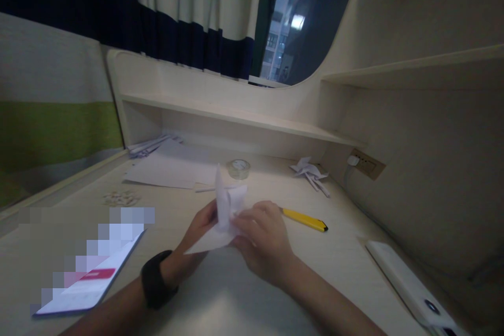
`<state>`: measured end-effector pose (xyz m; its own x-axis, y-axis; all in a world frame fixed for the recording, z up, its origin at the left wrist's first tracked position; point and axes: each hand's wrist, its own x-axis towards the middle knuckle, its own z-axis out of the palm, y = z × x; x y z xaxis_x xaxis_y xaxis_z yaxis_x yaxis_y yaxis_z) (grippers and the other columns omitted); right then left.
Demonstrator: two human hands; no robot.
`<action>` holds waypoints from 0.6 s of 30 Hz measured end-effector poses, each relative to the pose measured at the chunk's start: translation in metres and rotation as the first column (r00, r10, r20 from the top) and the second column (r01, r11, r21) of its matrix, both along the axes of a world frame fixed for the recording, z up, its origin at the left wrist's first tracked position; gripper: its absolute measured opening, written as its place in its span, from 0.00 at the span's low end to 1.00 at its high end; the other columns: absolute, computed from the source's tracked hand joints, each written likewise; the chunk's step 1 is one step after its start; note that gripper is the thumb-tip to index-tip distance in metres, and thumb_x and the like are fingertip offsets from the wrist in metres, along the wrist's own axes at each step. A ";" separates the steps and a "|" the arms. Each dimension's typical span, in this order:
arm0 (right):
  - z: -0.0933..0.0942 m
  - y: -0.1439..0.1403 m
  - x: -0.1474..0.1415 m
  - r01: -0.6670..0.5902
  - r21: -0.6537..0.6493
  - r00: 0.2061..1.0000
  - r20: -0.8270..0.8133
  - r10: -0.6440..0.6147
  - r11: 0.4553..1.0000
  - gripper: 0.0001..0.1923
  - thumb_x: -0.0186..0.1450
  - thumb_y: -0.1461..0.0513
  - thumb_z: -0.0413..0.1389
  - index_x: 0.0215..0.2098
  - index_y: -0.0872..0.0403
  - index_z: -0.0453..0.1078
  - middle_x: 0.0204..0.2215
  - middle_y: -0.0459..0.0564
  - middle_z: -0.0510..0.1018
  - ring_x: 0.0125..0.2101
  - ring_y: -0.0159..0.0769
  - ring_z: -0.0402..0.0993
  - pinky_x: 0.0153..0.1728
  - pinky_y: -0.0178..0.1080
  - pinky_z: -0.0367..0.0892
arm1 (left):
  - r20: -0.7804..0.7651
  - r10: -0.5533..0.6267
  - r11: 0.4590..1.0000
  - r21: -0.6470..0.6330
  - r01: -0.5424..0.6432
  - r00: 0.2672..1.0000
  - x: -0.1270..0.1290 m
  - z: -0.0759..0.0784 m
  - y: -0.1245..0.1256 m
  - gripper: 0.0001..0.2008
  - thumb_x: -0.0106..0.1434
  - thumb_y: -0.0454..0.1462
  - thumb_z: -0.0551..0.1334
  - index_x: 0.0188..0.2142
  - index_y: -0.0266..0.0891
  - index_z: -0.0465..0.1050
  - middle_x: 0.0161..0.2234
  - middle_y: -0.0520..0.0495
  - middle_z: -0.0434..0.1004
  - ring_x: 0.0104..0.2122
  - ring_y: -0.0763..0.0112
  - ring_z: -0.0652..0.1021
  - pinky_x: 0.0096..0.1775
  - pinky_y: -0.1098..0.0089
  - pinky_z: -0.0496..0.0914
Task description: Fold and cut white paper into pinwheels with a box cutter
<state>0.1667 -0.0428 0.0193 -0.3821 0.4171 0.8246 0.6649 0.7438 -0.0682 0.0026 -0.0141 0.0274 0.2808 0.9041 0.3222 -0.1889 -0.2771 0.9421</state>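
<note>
A white paper pinwheel (212, 239), its blades curled and standing up, is held above the desk between my two hands. My left hand (200, 226), with a black band on the wrist, grips it from behind and below; some of its fingers are hidden by the paper. The fingers of my right hand (265, 239) are closed on the paper near its middle, with the thumb underneath. Just beyond the right hand lies a yellow utility knife (305, 219). Behind the paper, a thin white paper stick (208, 189) rests on the desk.
Toward the back stand a roll of clear tape (238, 169), white sheets (169, 168) and folded pinwheels (309, 169). Small pale pieces (121, 198) lie left, above a partly blurred tablet (114, 268). A long white device (405, 278) is at right, below a socket (368, 164).
</note>
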 end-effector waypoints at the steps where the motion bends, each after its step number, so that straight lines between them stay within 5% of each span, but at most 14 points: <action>1: -0.001 0.002 0.000 -0.002 0.002 1.000 0.002 0.002 1.000 0.07 0.60 0.62 0.59 0.38 0.52 0.71 0.33 0.49 0.78 0.34 0.39 0.66 0.37 0.44 0.63 | -0.006 -0.008 1.000 0.006 0.008 1.000 0.001 -0.002 0.001 0.15 0.50 0.45 0.65 0.32 0.36 0.74 0.31 0.44 0.77 0.34 0.59 0.74 0.36 0.65 0.69; 4: -0.001 0.005 0.001 -0.001 -0.021 1.000 0.003 0.001 1.000 0.06 0.60 0.61 0.60 0.35 0.52 0.70 0.30 0.48 0.78 0.32 0.38 0.67 0.36 0.44 0.62 | 0.000 -0.022 1.000 0.007 0.022 1.000 0.003 -0.008 0.004 0.14 0.50 0.46 0.65 0.30 0.37 0.74 0.29 0.46 0.76 0.32 0.61 0.73 0.34 0.66 0.69; 11: 0.010 -0.003 0.009 -0.112 -0.086 0.983 -0.153 0.098 0.990 0.21 0.55 0.57 0.64 0.45 0.53 0.68 0.36 0.53 0.75 0.37 0.42 0.69 0.37 0.46 0.66 | 0.135 -0.071 0.982 -0.167 0.093 0.988 0.001 -0.020 0.007 0.10 0.51 0.42 0.65 0.28 0.37 0.71 0.21 0.51 0.70 0.22 0.70 0.68 0.23 0.72 0.61; 15: 0.016 0.002 0.022 -0.072 -0.091 0.977 -0.204 0.053 0.993 0.07 0.62 0.66 0.56 0.40 0.53 0.69 0.34 0.51 0.75 0.36 0.39 0.69 0.37 0.43 0.66 | 0.145 -0.091 0.970 -0.210 0.121 0.985 -0.004 -0.022 0.008 0.12 0.54 0.40 0.63 0.20 0.37 0.66 0.15 0.53 0.63 0.18 0.76 0.63 0.21 0.74 0.58; 18: 0.019 0.006 0.029 -0.034 -0.092 0.987 -0.160 0.019 0.995 0.08 0.63 0.69 0.53 0.38 0.53 0.71 0.32 0.51 0.75 0.34 0.37 0.68 0.35 0.41 0.66 | 0.161 -0.092 0.960 -0.247 0.131 0.983 -0.003 -0.021 0.005 0.13 0.56 0.39 0.62 0.18 0.37 0.66 0.15 0.53 0.62 0.17 0.77 0.62 0.21 0.74 0.58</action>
